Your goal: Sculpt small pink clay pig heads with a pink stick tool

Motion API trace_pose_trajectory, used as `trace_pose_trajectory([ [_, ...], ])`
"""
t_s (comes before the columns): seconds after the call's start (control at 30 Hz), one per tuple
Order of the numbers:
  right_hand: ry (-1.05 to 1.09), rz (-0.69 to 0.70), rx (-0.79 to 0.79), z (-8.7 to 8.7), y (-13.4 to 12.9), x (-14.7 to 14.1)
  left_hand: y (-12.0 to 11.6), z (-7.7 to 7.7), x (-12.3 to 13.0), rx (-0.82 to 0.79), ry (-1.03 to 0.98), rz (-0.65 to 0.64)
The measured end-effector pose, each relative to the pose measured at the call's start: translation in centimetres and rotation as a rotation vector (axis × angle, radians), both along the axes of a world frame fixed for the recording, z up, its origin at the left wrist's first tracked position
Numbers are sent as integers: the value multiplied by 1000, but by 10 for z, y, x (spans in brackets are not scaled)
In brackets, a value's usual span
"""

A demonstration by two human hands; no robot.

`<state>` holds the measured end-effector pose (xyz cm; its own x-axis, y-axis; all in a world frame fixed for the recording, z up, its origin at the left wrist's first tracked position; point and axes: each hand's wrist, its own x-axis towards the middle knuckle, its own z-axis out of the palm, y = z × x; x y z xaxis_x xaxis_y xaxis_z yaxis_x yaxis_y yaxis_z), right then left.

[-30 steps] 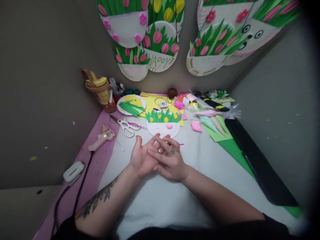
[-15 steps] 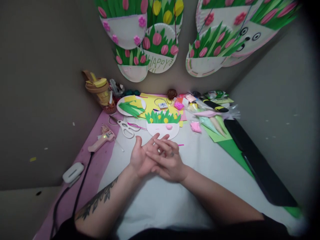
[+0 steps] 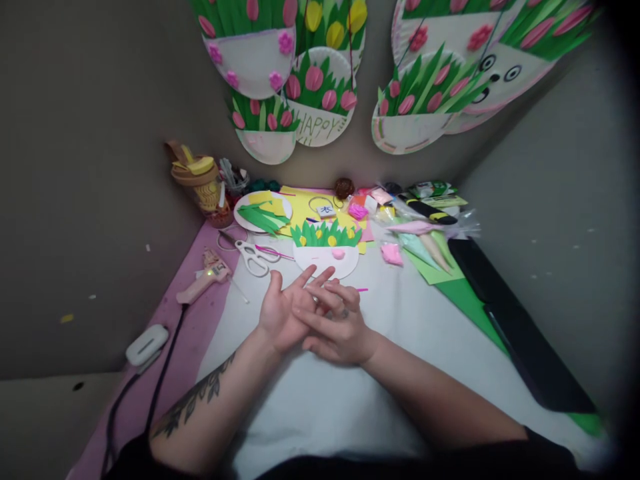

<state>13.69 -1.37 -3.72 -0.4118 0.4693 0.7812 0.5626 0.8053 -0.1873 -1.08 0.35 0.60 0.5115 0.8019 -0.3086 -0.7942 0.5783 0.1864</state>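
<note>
My left hand [image 3: 286,313] is palm up over the white table covering [image 3: 365,413], its fingers and thumb spread. Across its palm and fingers lies my right hand [image 3: 343,327], palm down with its fingers apart and slightly bent. Whether anything small sits between the two palms is hidden. Just beyond my fingertips rests a white half-round paper plate [image 3: 325,259] with green paper grass, yellow flowers and a pink oval piece [image 3: 339,254] on it. A thin pink strip [image 3: 362,290] lies near my right fingers.
White scissors [image 3: 253,259], a pink glue gun [image 3: 205,280] with its cable and a white case [image 3: 147,345] are at the left. Pink clay [image 3: 391,253], piping bags [image 3: 425,243] and a black tray [image 3: 535,347] are at the right. Decorated plates [image 3: 250,60] hang behind.
My right fingers have shifted slightly over my left palm and bent a little more. The things on the table look the same.
</note>
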Motion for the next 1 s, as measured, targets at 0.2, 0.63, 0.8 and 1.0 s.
trace_pose_trajectory([
  [0.2,34,-57,-55,1,1,1,1,-2,0,-12,4,19],
  [0.63,80,29,-50,4,-3,5,1,1,0,-26,-85,51],
  [0.8,63,83,-28,4,-3,3,1,-1,0,-12,-90,43],
  [1.0,29,60,4,4,-3,1,0,0,0,-18,-63,46],
])
